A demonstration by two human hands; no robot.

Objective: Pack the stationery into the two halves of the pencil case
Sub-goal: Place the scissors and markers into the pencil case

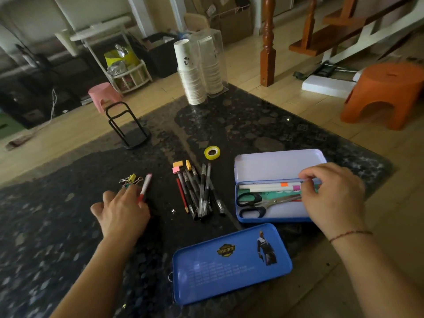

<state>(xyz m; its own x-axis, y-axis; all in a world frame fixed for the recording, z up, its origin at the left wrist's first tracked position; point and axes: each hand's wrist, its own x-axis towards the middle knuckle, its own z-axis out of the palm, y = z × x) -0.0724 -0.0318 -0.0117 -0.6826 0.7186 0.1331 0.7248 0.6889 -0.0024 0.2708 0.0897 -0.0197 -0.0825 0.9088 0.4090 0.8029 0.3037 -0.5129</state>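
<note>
An open blue pencil case [270, 218] lies at the right of the dark table, holding black-handled scissors [254, 204] and white markers [268, 187] with coloured bands. My right hand [332, 196] hovers over its right end and pinches the tip of a marker. A second blue tin half [231, 262] lies face down nearer me. My left hand [124, 210] grips a red-and-white pen [145, 187] next to several binder clips [130, 179]. A pile of pens and a red pencil [197, 193] sits in the middle, with small erasers [180, 167] and a yellow tape roll [212, 152] behind.
A black wire stand [128, 129] and stacked paper cups [193, 72] stand at the table's far side. Beyond the table are a pink stool [102, 95], an orange stool [385, 92] and a wooden stair post [268, 42].
</note>
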